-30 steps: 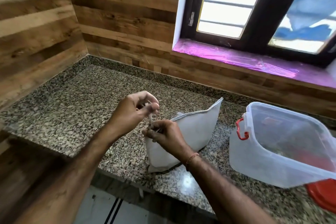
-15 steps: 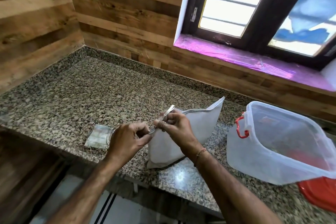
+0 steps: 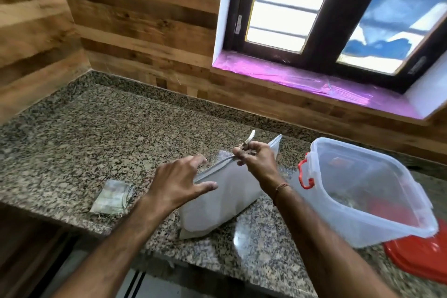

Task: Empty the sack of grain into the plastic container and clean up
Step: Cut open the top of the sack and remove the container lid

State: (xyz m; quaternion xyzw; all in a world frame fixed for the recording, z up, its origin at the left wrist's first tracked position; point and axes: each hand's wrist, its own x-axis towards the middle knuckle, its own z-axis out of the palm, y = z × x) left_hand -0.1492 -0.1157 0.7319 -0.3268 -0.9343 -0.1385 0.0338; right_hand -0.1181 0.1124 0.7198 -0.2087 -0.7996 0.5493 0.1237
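Granite counter lies bare leftward. Near its front edge stands the white sack; the right hand pinches its torn strip, the left hand spread open alongside. Right, the plastic container is open.

The counter is granite speckled grey, black and cream. The sack at its centre is plain white. At 3 o'clock, the container is clear with a red clasp; its lid is red. The sill shines magenta.
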